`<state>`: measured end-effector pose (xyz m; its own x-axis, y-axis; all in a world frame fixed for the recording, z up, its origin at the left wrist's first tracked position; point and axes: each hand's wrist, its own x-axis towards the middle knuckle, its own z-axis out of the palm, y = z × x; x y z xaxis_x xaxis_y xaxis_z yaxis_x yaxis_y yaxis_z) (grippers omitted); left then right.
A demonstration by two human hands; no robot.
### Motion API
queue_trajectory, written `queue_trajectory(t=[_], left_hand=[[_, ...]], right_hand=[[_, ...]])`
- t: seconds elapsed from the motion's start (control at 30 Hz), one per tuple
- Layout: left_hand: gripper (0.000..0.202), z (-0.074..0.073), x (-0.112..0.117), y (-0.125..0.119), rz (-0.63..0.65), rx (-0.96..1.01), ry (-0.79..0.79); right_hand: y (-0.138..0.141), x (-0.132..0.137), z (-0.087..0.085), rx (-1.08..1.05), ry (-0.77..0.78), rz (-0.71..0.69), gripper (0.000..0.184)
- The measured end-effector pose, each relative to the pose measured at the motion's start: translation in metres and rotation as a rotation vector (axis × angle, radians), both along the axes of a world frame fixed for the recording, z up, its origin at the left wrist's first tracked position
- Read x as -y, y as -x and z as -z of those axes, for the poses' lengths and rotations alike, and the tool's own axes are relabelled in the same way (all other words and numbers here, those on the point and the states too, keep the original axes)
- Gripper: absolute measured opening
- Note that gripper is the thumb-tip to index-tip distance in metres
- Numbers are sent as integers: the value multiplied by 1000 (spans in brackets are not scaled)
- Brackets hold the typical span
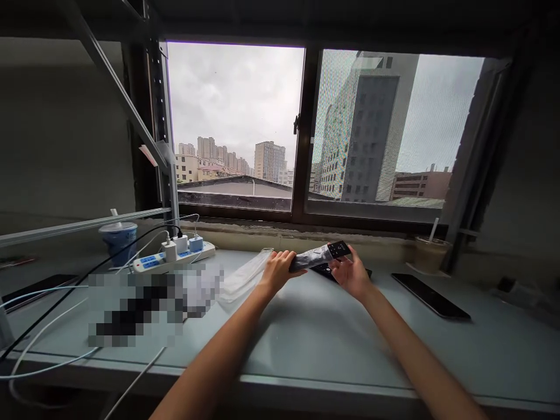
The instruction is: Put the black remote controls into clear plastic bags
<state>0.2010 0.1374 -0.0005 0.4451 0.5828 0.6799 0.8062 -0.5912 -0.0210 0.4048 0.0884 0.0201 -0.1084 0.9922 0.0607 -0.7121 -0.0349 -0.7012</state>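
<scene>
Above the table, both my hands hold a long dark object in a wrinkled clear plastic sleeve point(315, 256). Its kind is not clear. A flat black piece with small white marks point(338, 249) sits at its right end. My left hand point(278, 270) is closed around the left end, knuckles up. At the other end, the fingers of my right hand point(352, 273) pinch the black piece by its edge. Just behind and below, a flat black item point(322, 270) lies on the table, partly hidden by my hands. Clear plastic bags point(242, 283) lie left of my left hand.
A power strip with plugs and cables point(151, 261) lies to the left, near a blue cup point(119, 242). On the right are a dark phone-like slab point(431, 296) and a drink cup with a straw point(426, 255). A window point(236, 128) stands behind the table point(324, 356).
</scene>
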Motion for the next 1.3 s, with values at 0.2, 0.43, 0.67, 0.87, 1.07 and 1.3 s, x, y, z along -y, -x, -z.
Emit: queue_trajectory(t=[0.2, 0.43, 0.67, 0.87, 1.07, 1.3], left_hand=[[34, 0, 3, 1, 18, -10, 68], [30, -4, 10, 0, 65, -63, 176], [32, -3, 10, -1, 105, -25, 163], [35, -4, 9, -2, 78, 6, 89], [38, -3, 8, -2, 44, 13, 3], [45, -4, 4, -1, 51, -7, -51]], right_hand=[[3, 3, 0, 116, 91, -118, 52], [4, 1, 0, 99, 66, -132, 46], [4, -6, 5, 115, 45, -99, 37], [4, -7, 8, 121, 3, -56, 29], [8, -3, 8, 83, 1, -55, 23], [5, -4, 8, 224, 13, -17, 16]])
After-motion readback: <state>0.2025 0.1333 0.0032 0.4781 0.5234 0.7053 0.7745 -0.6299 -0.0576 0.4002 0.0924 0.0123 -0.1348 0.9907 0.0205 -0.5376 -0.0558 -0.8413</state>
